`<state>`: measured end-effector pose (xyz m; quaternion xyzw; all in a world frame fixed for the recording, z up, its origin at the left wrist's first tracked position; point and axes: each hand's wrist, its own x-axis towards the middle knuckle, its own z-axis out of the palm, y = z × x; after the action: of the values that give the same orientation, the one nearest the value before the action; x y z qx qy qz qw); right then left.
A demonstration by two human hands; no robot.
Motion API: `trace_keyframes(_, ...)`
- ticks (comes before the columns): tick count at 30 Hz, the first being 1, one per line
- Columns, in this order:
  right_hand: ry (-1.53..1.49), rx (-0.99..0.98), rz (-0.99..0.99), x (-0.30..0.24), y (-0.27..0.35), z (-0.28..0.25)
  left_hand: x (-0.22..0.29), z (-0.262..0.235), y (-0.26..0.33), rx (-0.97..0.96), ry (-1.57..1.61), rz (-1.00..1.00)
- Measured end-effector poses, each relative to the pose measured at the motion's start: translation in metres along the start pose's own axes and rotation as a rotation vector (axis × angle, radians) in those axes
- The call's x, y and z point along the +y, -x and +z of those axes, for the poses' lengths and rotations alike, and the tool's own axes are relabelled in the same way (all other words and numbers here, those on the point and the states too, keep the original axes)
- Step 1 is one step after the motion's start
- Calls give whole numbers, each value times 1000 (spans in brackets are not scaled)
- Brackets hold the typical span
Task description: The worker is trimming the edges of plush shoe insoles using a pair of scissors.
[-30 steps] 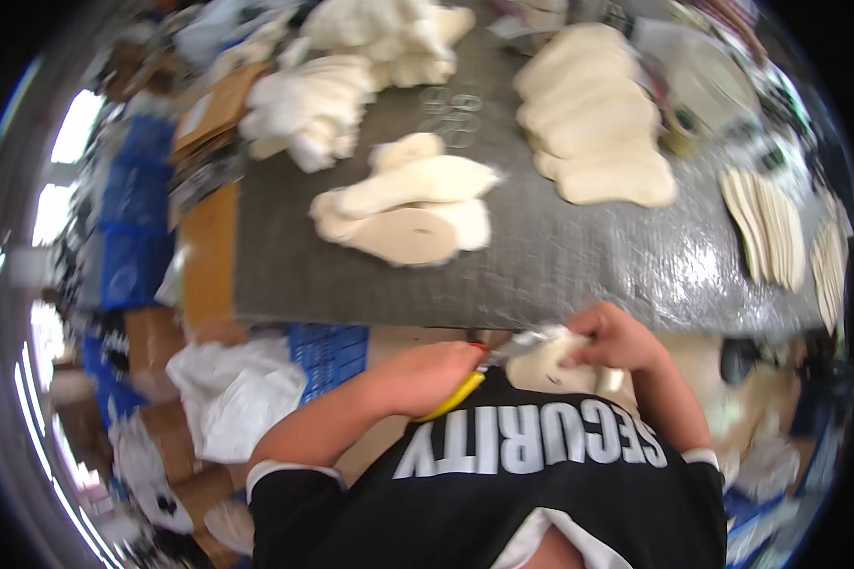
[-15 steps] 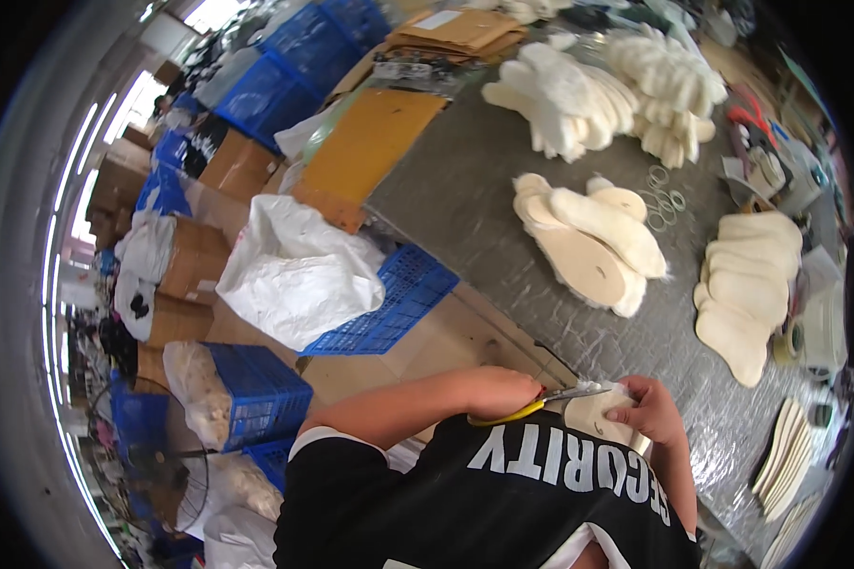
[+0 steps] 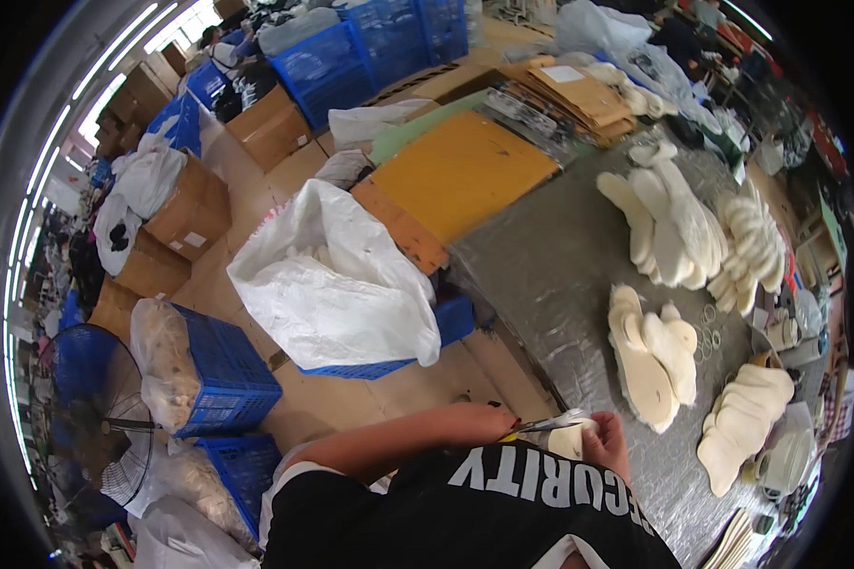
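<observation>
In front of my chest, my left hand (image 3: 495,423) is closed on a pair of scissors (image 3: 533,427) with yellow handles; their blades point right. The blades meet the fluffy edge of a cream fleece insole (image 3: 566,442). My right hand (image 3: 608,444) pinches that insole at its right side. The lower part of the insole is hidden behind my black shirt. Beyond my hands, on the grey table (image 3: 560,313), lie a few loose fleece insoles (image 3: 647,384). Farther back are two fluffy insole piles (image 3: 672,232), and a fanned stack of insoles (image 3: 745,417) lies to the right.
An open white sack (image 3: 351,318) stands in a blue crate left of the table. Yellow board (image 3: 465,175) covers the table's far left part. Pale rings (image 3: 708,332) lie by the loose insoles. More blue crates (image 3: 232,375) and a fan (image 3: 119,422) stand at left.
The view has swung left, so the table and insoles sit farther right and the sack shows more fully. My hands keep hold of the scissors and the insole.
</observation>
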<state>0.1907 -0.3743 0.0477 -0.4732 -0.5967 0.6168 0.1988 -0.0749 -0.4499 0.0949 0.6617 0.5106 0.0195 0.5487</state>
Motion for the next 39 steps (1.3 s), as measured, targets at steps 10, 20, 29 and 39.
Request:
trace_keyframes(10, 64, -405, 141, 2, -83, 81, -68, -50, 78, 172, -57, -108)
trace_keyframes(20, -903, -504, 739, -136, -179, 120, -36, -193, 78, 463, -396, 68)
trace_keyframes(29, -1603, -639, 268, -170, -359, 153, -65, -331, 49, 491, -467, 25)
trace_keyframes(39, -190, 462, -240, -72, -451, 113, -339, -554, 1, 1001, 399, -509)
